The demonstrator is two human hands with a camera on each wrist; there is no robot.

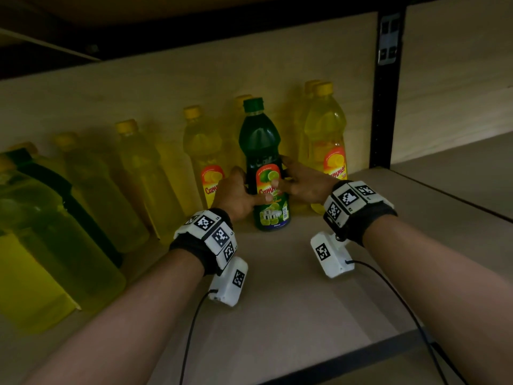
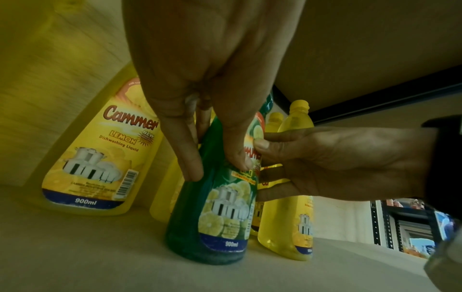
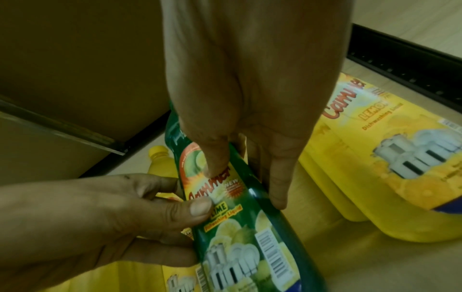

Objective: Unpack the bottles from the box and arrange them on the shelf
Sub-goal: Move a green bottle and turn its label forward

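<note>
A dark green dishwashing-liquid bottle (image 1: pixel 263 162) with a green cap stands upright on the wooden shelf (image 1: pixel 305 301), in front of a row of yellow bottles (image 1: pixel 202 145). My left hand (image 1: pixel 245 190) grips its left side at label height, thumb across the front. My right hand (image 1: pixel 288 176) grips its right side, thumb on the label. In the left wrist view the green bottle (image 2: pixel 212 217) rests its base on the board between both hands. The right wrist view shows the lime label (image 3: pixel 225 207) under both thumbs. No box is in view.
Yellow bottles line the back wall, including a pair at the right (image 1: pixel 324 140). Another dark green bottle (image 1: pixel 55 184) stands among those at far left. A black upright post (image 1: pixel 384 93) bounds the bay on the right. The shelf's dark front edge (image 1: pixel 361 354) runs below my forearms.
</note>
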